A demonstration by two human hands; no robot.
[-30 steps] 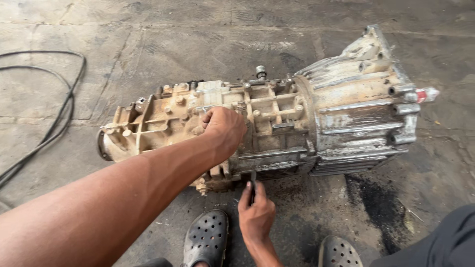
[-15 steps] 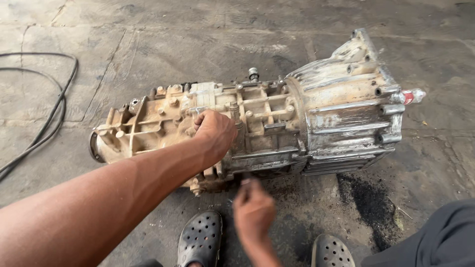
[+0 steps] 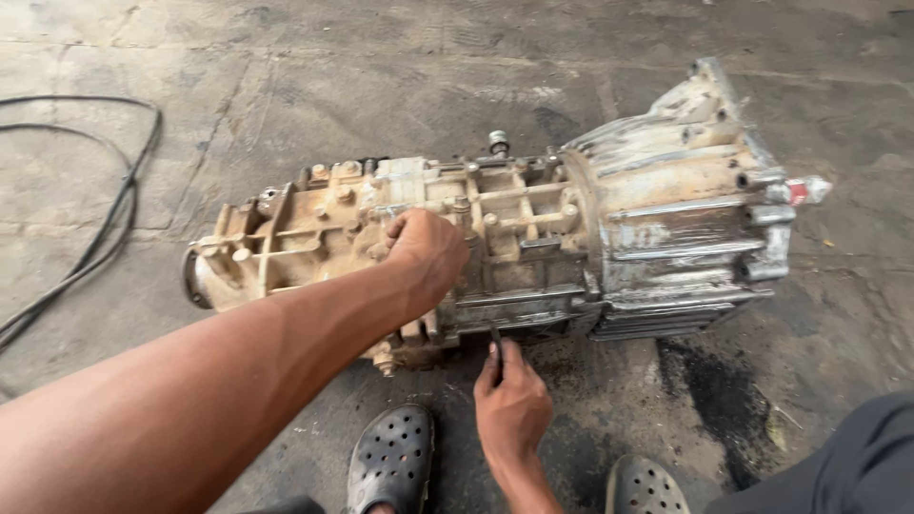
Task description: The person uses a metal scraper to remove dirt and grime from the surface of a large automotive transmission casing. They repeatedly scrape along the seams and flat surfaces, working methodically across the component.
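Observation:
A dirty metal gearbox [image 3: 533,238] lies on its side on the concrete floor, its wide bell housing [image 3: 685,200] to the right. My left hand [image 3: 426,249] rests closed on the top of the gearbox's middle casing, gripping it. Below, my right hand [image 3: 509,405] pinches a thin dark tool [image 3: 496,340] whose tip touches the gearbox's lower edge.
A black cable [image 3: 90,224] loops over the floor at left. Two dark perforated clogs [image 3: 392,457] [image 3: 645,487] stand near the bottom edge. A dark oil stain [image 3: 705,381] marks the floor under the bell housing. A dark trouser leg [image 3: 838,457] fills the bottom right corner.
My right hand dipped away and blurred, then came back up with the tool against the gearbox's lower edge. My left hand stayed on the casing. The view shifted slightly.

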